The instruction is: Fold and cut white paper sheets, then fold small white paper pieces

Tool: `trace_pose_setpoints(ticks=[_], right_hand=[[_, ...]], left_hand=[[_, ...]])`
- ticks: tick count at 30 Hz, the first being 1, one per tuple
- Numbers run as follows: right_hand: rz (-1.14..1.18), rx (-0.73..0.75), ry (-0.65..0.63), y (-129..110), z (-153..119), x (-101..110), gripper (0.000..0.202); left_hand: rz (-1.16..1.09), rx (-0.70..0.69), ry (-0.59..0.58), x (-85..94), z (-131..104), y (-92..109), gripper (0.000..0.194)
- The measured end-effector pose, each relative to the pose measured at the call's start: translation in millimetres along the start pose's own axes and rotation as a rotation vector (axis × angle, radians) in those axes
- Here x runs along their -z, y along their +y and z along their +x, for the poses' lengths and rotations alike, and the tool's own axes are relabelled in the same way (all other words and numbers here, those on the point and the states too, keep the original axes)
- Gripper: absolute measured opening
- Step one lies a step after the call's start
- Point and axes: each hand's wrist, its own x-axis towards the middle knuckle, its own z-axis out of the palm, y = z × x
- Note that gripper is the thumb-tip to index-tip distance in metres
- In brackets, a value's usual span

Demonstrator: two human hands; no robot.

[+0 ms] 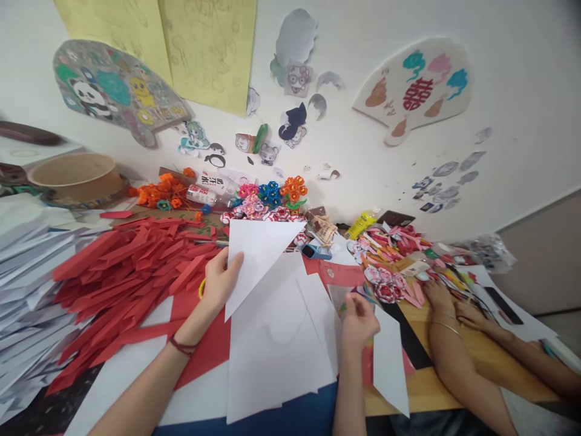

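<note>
A white sheet folded into a triangle [256, 257] is raised above the stack of white paper [272, 351]. My left hand [222, 277] grips its left edge, thumb on the front; a yellow ring shape shows beside that hand. Right of the stack, my right hand [359, 321] is raised with its fingertips pinched together; whatever is between them, if anything, is too small to make out. It is apart from the triangle. Beneath the left hand and forearm lies red paper [206, 357].
Folded red strips [131, 272] and white strips [31, 303] are heaped at the left. Craft flowers [270, 194] line the wall. A smartwatch [316, 251] lies behind the stack. At the right, another person's hands [439, 298] are among colourful pieces near a black phone [503, 304].
</note>
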Motion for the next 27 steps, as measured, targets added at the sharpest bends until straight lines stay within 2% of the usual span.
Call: trace_pose_setpoints(ticks=[4,11,18,24,27], right_hand=[[-0.061,0.049,-0.032,-6.0,-5.8,-2.5,0.032],[-0.131,0.146,-0.064,-12.8,-3.9,-2.2,0.037],[-0.226,0.143,-0.173,-20.3,-5.2,-1.9,0.04],[-0.257,0.099,-0.114,-22.8,-4.7,-1.7,0.045],[-0.245,0.062,-0.073,-34.5,-7.2,-2.6,0.043]], left_hand=[[0.024,0.002,-0.016,-0.5,-1.9,4.3,0.032],[0.048,0.004,-0.029,-0.7,-0.5,0.6,0.032],[0.06,-0.003,-0.02,0.0,-2.0,2.3,0.031],[0.008,0.005,-0.039,0.0,-0.9,3.6,0.032],[-0.056,0.005,-0.058,-1.1,-1.0,5.6,0.035]])
